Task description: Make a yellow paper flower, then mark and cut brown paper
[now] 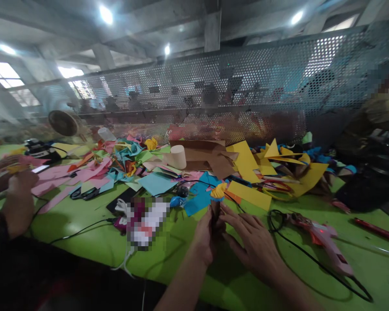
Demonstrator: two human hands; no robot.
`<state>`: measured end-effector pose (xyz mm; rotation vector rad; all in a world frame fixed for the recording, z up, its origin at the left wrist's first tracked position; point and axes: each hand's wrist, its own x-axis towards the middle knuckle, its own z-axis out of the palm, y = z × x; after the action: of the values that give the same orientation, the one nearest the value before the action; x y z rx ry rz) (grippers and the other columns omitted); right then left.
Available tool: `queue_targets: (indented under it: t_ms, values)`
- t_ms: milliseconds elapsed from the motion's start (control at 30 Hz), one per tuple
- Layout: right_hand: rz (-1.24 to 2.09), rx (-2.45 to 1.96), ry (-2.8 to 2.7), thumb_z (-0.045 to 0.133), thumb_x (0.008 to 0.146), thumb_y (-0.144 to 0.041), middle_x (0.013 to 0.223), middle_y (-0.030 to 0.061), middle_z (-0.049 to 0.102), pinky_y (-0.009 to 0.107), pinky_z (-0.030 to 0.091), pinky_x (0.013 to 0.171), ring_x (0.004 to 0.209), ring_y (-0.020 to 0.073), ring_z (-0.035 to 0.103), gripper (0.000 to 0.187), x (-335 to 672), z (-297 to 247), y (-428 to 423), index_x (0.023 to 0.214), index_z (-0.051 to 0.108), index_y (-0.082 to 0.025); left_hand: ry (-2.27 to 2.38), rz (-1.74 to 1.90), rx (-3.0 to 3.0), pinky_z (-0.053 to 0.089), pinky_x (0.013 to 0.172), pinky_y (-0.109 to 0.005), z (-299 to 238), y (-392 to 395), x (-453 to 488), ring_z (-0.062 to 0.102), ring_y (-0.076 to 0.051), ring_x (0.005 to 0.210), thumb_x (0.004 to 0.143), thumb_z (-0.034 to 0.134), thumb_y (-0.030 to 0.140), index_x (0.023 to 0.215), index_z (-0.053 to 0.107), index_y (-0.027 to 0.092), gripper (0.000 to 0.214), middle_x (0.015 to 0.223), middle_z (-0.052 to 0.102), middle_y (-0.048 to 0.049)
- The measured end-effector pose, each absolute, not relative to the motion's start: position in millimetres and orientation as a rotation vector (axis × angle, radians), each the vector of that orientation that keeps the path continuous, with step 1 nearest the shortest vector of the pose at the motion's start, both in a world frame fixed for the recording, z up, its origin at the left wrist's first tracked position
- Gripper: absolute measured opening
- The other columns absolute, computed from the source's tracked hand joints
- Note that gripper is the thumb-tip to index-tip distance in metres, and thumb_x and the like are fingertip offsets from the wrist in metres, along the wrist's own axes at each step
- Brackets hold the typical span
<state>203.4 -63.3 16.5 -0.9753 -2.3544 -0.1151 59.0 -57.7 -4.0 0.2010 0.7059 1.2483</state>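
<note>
Bare forearms [186,278] are stretching from the bottom edge over a smooth, lime-green table [175,268]. With my left hand [203,236] I am clasping a slim brown cone [215,211], fingers closed around it; it is standing upright at the table's front middle, carrying a ruffled yellow top [219,190] with a blue rim [217,199]. My right hand [254,242] is leaning in opposite, thumb and fingers apart; I cannot tell whether its fingertips are pressing the cone. To the right, a pink plastic glue gun [330,246] is lying flat. Beyond, stiff yellow sheets [249,195] and crumpled paper scraps [92,170] are surrounding a matte cream cylinder [177,157], before a perforated screen [181,90].
</note>
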Motion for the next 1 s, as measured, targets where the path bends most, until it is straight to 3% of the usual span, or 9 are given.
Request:
queue_targets:
  t_ms: [300, 400, 533, 700, 1000]
  values:
    - [-0.057, -0.952, -2.322, 0.053, 0.094, -0.025, 0.145, 0.0091, 0.054, 0.039, 0.044, 0.081, 0.100, 0.0240, 0.063, 0.033, 203.1, 14.7, -62.4, 0.127, 0.052, -0.022, 0.724, 1.229, 0.193, 0.029, 0.046, -0.017, -6.0, -56.6, 58.0, 0.038, -0.006, 0.049, 0.063, 0.083, 0.055, 0.083, 0.062, 0.018, 0.047, 0.058, 0.044, 0.0083]
    - [-0.013, -0.937, -2.283, 0.054, 0.093, -0.024, 0.140, 0.0086, 0.059, 0.040, 0.045, 0.085, 0.103, 0.0249, 0.062, 0.036, 204.2, 13.3, -61.4, 0.129, 0.051, -0.024, 0.726, 1.241, 0.204, 0.029, 0.047, -0.017, -5.8, -56.4, 58.6, 0.040, -0.006, 0.051, 0.062, 0.084, 0.054, 0.090, 0.066, 0.017, 0.050, 0.060, 0.047, 0.0073]
    - [0.207, -0.954, -2.164, 0.055, 0.094, -0.025, 0.128, 0.0054, 0.066, 0.038, 0.047, 0.085, 0.103, 0.0240, 0.061, 0.036, 208.9, 10.3, -60.4, 0.129, 0.051, -0.028, 0.704, 1.260, 0.205, 0.031, 0.050, -0.017, -4.5, -57.1, 59.8, 0.042, -0.006, 0.054, 0.061, 0.085, 0.054, 0.093, 0.067, 0.016, 0.053, 0.064, 0.048, 0.0063]
    - [0.595, -1.098, -1.852, 0.056, 0.093, -0.036, 0.118, 0.0056, 0.066, 0.035, 0.049, 0.083, 0.096, 0.0227, 0.060, 0.034, 213.5, 7.4, -55.8, 0.126, 0.056, -0.028, 0.648, 1.255, 0.399, 0.033, 0.051, -0.018, -2.1, -60.9, 60.0, 0.041, -0.005, 0.052, 0.070, 0.079, 0.055, 0.090, 0.068, 0.015, 0.046, 0.064, 0.047, 0.0059]
    - [1.029, -1.052, -1.562, 0.071, 0.077, -0.043, 0.103, 0.0045, 0.068, 0.036, 0.046, 0.084, 0.092, 0.0238, 0.056, 0.042, 206.1, 1.9, -50.4, 0.114, 0.066, -0.023, 0.718, 1.226, 0.370, 0.049, 0.067, -0.019, -1.9, -62.3, 64.9, 0.063, -0.010, 0.071, 0.056, 0.092, 0.038, 0.090, 0.075, 0.018, 0.043, 0.089, 0.073, -0.0032]
